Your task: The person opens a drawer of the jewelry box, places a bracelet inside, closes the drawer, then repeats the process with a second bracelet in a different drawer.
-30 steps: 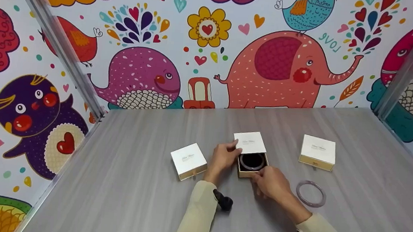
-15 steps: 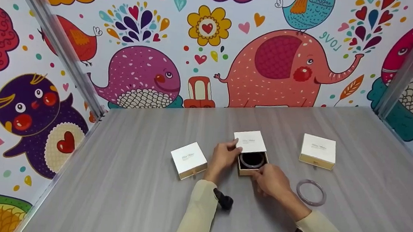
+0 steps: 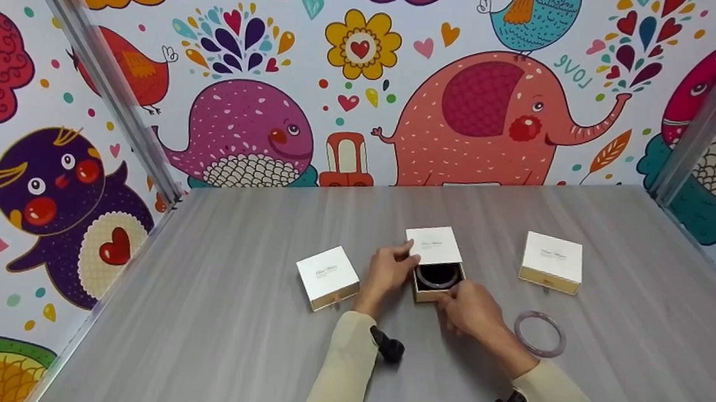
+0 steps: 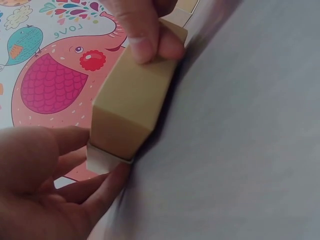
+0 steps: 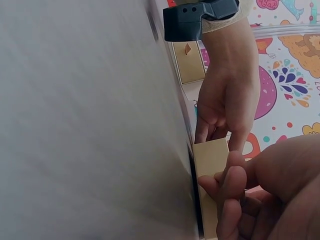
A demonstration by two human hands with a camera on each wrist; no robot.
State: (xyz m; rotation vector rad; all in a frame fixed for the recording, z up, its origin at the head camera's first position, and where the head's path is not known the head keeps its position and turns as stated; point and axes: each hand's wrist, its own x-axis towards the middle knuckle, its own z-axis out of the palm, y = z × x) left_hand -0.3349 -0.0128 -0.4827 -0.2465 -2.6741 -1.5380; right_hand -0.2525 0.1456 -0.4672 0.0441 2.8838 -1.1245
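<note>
A white slide-out gift box sits mid-table, its gold drawer partly out toward me. Inside the drawer's black lining lies a purplish-grey bangle, its far part covered by the white sleeve. My left hand grips the sleeve from the left side, thumb and fingers at opposite faces in the left wrist view. At the drawer's front right corner, my right hand pinches the front end with thumb and curled fingers. A second, pale purple bangle lies flat on the table beside my right wrist.
Closed white-and-gold boxes stand on either side: one box to the left, angled, and another box to the right, farther back. The grey wood-grain table ends at a printed cartoon wall with metal posts.
The drawer has slid slightly farther into the sleeve, pushed by my right hand, and less of the bangle inside shows. My left hand has stayed on the sleeve.
</note>
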